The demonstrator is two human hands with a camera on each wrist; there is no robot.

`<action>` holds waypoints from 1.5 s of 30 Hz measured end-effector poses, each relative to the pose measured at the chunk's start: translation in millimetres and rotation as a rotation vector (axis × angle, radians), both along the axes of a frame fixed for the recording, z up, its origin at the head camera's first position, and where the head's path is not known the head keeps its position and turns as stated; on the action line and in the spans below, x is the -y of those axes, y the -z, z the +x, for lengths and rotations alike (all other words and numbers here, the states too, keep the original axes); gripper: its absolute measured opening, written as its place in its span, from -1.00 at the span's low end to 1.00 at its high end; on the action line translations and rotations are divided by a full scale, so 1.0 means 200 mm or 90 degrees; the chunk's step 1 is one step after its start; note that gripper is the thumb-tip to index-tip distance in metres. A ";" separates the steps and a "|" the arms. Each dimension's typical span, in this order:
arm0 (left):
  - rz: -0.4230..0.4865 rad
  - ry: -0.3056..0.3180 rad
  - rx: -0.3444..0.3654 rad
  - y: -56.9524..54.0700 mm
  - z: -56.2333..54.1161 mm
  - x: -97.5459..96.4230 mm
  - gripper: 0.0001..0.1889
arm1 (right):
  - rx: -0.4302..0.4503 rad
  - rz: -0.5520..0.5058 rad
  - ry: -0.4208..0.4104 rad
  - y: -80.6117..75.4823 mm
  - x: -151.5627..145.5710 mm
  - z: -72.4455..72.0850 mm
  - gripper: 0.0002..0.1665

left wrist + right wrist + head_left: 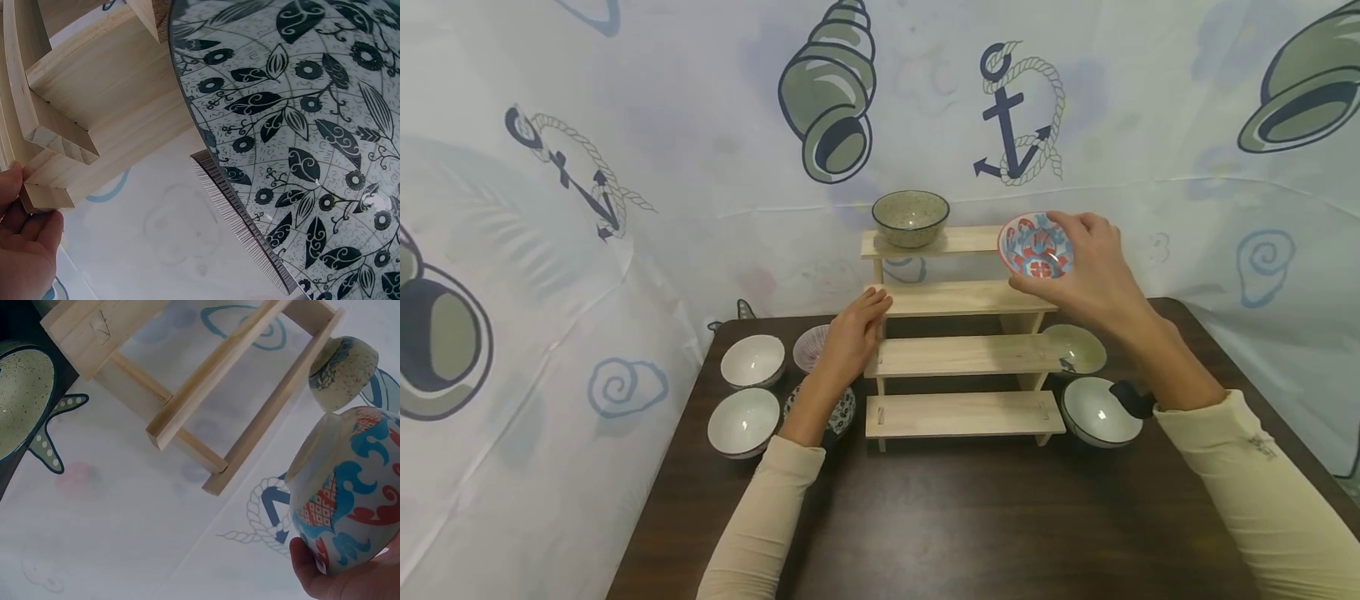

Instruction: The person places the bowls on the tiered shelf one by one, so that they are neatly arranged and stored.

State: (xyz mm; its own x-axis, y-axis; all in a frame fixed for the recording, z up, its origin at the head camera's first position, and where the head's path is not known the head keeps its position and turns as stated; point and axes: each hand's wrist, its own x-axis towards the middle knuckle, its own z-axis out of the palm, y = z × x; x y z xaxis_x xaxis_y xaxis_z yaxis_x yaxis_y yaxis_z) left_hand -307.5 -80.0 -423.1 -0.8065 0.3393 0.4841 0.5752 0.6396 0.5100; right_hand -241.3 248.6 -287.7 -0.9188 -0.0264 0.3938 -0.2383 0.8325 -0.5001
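Note:
My right hand (1093,271) grips a red-and-blue patterned bowl (1037,246) by its side, tilted, in front of the right end of the top step of a wooden tiered stand (966,357). In the right wrist view the outside of that patterned bowl (350,494) shows, with a thumb against it. My left hand (853,333) is at the stand's left side; in the left wrist view its thumb and fingers pinch the end of a wooden plank (50,197). A speckled green bowl (910,218) sits on the top step's left end.
Left of the stand are two white bowls (752,361), a purple-striped bowl (810,347) and a dark floral bowl (841,414), partly hidden by my left arm. A pale green bowl (1077,348) and another white bowl (1099,412) stand right, on the dark table (970,517).

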 end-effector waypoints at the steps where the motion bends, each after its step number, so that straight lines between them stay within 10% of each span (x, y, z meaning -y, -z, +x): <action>1: 0.000 0.001 -0.002 0.00 0.00 0.00 -0.61 | 0.001 -0.001 0.001 0.00 0.00 0.00 0.17; 45: 0.010 0.002 0.001 0.00 -0.01 0.00 -0.63 | 0.057 -0.002 0.037 -0.09 0.14 -0.30 0.26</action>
State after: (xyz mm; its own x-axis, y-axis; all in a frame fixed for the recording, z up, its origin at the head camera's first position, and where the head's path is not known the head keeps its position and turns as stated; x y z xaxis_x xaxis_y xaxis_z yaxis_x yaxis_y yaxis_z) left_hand -308.5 -79.3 -423.2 -0.8061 0.3341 0.4885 0.5766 0.6293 0.5211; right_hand -300.5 220.2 -270.6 -0.9502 0.0283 0.3103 -0.1446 0.8421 -0.5196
